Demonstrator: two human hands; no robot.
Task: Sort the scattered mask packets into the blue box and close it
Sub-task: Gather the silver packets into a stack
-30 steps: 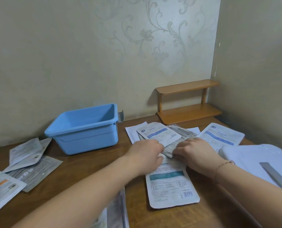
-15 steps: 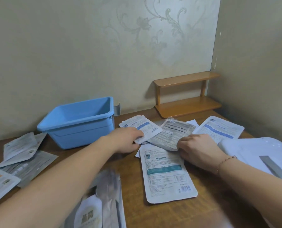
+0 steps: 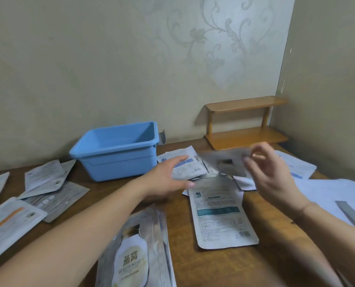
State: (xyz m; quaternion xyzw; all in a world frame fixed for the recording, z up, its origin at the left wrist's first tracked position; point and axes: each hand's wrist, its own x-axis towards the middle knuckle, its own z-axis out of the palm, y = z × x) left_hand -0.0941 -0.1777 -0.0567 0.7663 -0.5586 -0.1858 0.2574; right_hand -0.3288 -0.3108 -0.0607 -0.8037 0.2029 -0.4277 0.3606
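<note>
Beside the blue box, the right hand is now lifting a grey packet it was pressing down earlier, pinching its edge. The left hand is hovering with fingers spread, empty. Other packets are lying across the wooden table against papered walls.

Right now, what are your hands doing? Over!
Right hand pinching a grey packet, lifted off the pile. Left hand open, empty, hovering over the table. Blue box open, looks empty. Nothing blocking it. Over.
</note>
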